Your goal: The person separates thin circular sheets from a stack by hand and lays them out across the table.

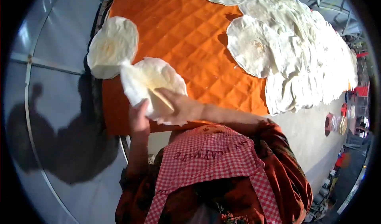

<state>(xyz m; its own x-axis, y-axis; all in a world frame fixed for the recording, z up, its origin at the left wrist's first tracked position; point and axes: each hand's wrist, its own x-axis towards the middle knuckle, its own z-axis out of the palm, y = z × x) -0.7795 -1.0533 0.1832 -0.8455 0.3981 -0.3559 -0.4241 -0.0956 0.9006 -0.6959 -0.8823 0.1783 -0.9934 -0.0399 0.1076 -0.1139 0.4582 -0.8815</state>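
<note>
1. Evidently, the handling was well under way, judging by how things lay: a broad spread of overlapping white sheets (305,53) covered the right side of an orange quilted cloth (186,33).
2. One round sheet (254,45) lay flat at the left edge of that spread, its middle slightly browned and its right side meeting the others.
3. Another sheet, the left-hand one (107,47), lay well apart from the spread, over the left edge of the cloth. The orange quilting showed between them.
4. The held sheet (170,77), white with a creamy middle, was raised above the near left part of the cloth. It was creased and not yet laid flat; its upper left edge overlapped the left-hand one in the view, but whether they touched could not be told.
5. The left hand (139,119) came up from below with its thumb raised, pinching the near left edge of the held sheet. Its fingers were partly hidden.
6. The right hand (180,105) reached across from the right, forearm nearly level in front of a red checked apron (210,152). It gripped the held sheet near the middle, fingers bent around a fold, fingertips partly lost in it.
</note>
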